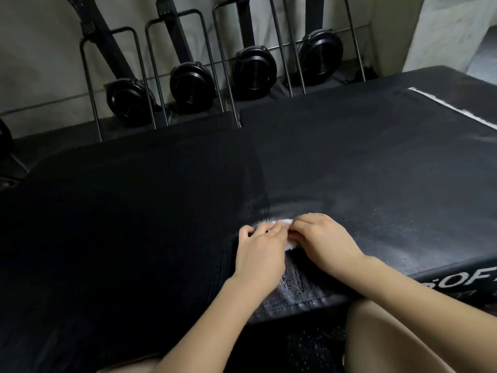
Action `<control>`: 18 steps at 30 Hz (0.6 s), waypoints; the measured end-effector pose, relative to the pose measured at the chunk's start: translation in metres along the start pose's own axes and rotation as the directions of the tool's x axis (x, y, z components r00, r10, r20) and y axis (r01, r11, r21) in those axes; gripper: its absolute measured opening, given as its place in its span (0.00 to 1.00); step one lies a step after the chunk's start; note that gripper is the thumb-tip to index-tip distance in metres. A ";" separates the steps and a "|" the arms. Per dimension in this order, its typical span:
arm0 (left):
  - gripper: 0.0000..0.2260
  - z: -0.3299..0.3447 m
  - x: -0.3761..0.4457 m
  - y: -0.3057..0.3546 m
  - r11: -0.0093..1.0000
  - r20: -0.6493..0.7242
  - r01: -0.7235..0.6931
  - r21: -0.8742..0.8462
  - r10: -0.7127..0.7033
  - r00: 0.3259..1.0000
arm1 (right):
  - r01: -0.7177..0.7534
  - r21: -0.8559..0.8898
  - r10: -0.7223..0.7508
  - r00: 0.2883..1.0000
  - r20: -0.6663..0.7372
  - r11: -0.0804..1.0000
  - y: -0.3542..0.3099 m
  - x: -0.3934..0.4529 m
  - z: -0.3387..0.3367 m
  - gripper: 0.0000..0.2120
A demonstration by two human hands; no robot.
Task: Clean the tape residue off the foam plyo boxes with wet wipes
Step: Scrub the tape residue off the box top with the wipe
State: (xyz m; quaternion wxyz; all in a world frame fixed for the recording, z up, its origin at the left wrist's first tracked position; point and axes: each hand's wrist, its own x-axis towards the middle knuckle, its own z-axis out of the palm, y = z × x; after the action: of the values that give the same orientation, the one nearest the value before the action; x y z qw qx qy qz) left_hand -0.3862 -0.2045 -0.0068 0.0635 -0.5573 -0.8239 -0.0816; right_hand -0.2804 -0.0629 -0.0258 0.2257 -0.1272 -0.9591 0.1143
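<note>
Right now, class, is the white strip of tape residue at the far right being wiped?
No: both hands hold the wet wipe near the front edge, well apart from the white strip.

Beyond the far edge stand four black rowing machines, stored upright in a row against a pale wall (40,49). Their round flywheel housings sit low: the first (128,102) at the far left, the second (191,86) and third (254,71) further right, and the fourth (321,55) nearest the far right corner. Thin metal frame loops (139,65) rise between them. A dark floor (53,141) runs beneath, and a pale block (457,30) stands at the far right.
</note>
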 end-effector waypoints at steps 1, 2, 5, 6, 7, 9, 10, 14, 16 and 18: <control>0.17 -0.002 0.011 -0.004 1.000 0.043 0.015 -0.008 -0.014 0.999 | -0.014 0.010 0.014 1.000 0.006 1.000 0.003 0.010 0.003 0.08; 0.17 -0.003 0.019 -0.006 1.000 0.073 0.027 -0.010 -0.026 0.997 | -0.032 0.021 0.031 0.999 0.014 0.999 0.006 0.018 0.005 0.08; 0.14 -0.008 0.032 -0.008 0.999 0.067 0.032 0.007 -0.032 0.997 | -0.059 0.005 0.058 0.998 0.015 0.998 0.011 0.026 0.011 0.06; 0.13 -0.010 0.032 -0.007 1.000 0.054 0.030 0.010 -0.030 0.998 | -0.057 0.006 0.057 0.998 0.010 0.998 0.010 0.025 0.010 0.05; 0.12 -0.012 0.029 -0.005 1.000 0.034 0.026 0.006 -0.026 0.999 | -0.047 0.000 0.047 0.999 0.002 0.999 0.010 0.022 0.009 0.04; 0.12 -0.014 0.019 -0.001 1.000 -0.022 0.009 -0.014 -0.009 1.000 | -0.018 -0.040 0.018 1.000 0.002 0.999 0.009 0.013 0.006 0.04; 0.12 -0.014 0.013 0.002 1.000 -0.041 -0.006 -0.015 0.005 0.999 | -0.012 -0.051 0.012 1.000 0.007 0.999 0.008 0.007 0.004 0.05; 0.05 -0.006 -0.007 0.004 0.997 -0.091 -0.075 0.000 0.075 0.993 | 0.009 -0.047 -0.009 1.000 0.001 0.999 0.002 -0.015 -0.001 0.11; 0.10 -0.002 -0.003 0.000 0.997 -0.120 -0.078 -0.007 0.077 0.990 | 0.013 -0.041 -0.013 1.000 0.001 0.999 0.005 -0.012 0.002 0.09; 0.15 0.001 0.010 -0.006 0.997 -0.121 -0.077 0.006 0.077 0.990 | 0.007 -0.047 -0.006 1.000 0.024 0.999 0.012 0.000 0.007 0.07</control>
State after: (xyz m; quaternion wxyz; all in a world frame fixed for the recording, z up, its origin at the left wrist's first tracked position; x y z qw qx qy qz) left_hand -0.3949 -0.1976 -0.0060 0.1170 -0.5826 -0.7964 -0.1124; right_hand -0.2815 -0.0523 -0.0353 0.2115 -0.1278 -0.9646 0.0925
